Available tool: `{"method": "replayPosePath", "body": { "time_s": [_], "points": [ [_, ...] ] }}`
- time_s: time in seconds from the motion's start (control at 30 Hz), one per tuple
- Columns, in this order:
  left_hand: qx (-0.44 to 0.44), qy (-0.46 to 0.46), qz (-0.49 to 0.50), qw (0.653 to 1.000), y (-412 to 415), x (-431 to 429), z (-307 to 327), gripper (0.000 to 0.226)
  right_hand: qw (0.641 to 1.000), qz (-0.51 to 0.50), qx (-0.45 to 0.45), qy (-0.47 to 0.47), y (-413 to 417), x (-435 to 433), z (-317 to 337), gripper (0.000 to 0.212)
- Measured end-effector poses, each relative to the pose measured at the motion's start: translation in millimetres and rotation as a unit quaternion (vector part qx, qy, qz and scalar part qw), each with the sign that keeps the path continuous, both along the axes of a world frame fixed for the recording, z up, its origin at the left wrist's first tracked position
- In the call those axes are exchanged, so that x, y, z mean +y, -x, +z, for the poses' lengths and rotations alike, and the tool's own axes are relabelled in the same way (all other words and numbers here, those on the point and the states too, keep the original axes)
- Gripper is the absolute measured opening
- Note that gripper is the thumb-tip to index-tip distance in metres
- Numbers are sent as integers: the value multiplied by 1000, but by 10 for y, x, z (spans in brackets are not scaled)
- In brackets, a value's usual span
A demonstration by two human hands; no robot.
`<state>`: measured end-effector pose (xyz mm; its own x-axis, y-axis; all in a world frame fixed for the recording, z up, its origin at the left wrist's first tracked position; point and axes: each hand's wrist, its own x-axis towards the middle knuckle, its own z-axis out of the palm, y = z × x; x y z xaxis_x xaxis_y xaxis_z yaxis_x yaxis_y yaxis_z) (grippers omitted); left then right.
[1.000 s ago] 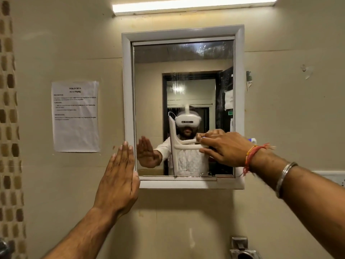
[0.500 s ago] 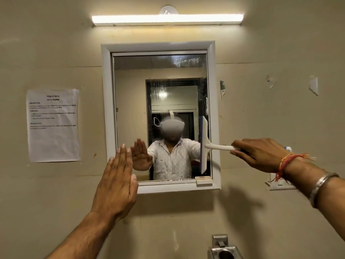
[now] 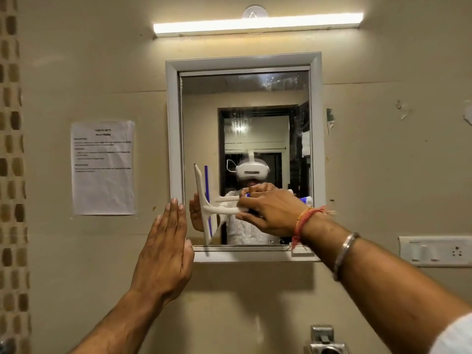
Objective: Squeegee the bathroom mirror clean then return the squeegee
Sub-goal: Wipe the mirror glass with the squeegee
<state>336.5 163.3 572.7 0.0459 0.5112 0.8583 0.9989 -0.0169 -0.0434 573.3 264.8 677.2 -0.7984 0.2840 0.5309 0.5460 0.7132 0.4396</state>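
Two hands up: right hand [image 3: 270, 213] grips squeegee [image 3: 204, 205] upright against mirror [image 3: 245, 123]; left hand [image 3: 166, 249] flat, fingers spread open.

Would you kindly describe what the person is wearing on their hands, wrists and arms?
The left hand and its forearm are bare, with no jewellery or sleeve in view. The right hand has a red-and-orange thread band at the wrist, a plain silver metal bangle further up the forearm, and a white sleeve edge at the frame's corner.
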Motion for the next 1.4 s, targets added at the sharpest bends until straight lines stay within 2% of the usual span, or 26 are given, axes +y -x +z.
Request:
{"method": "replayPosePath", "body": {
  "time_s": [0.23, 0.4, 0.53, 0.67, 0.9, 1.17, 1.4],
  "points": [
    [-11, 11, 38, 999, 385, -127, -67, 66, 999, 20, 32, 12, 574, 257, -80, 34],
    [-15, 15, 45, 999, 475, -104, -119, 67, 999, 29, 43, 14, 558, 337, -129, 38],
    [-6, 22, 47, 999, 455, -35, -145, 67, 1000, 21, 22, -2, 423, 406, -166, 29],
    [-6, 26, 51, 998, 463, 5, -203, 67, 1000, 18, 6, -17, 187, 370, -107, 30],
    [-11, 36, 54, 998, 446, 62, -237, 67, 999, -22, -21, -31, -455, 463, -54, 70],
    [-2, 32, 31, 999, 197, 213, -215, 66, 993, -114, -12, -20, -1342, 452, -78, 42],
    [7, 29, 9, 1000, -17, 251, -187, 68, 991, -128, 21, -25, -1790, 522, -149, 50]
  ]
}}
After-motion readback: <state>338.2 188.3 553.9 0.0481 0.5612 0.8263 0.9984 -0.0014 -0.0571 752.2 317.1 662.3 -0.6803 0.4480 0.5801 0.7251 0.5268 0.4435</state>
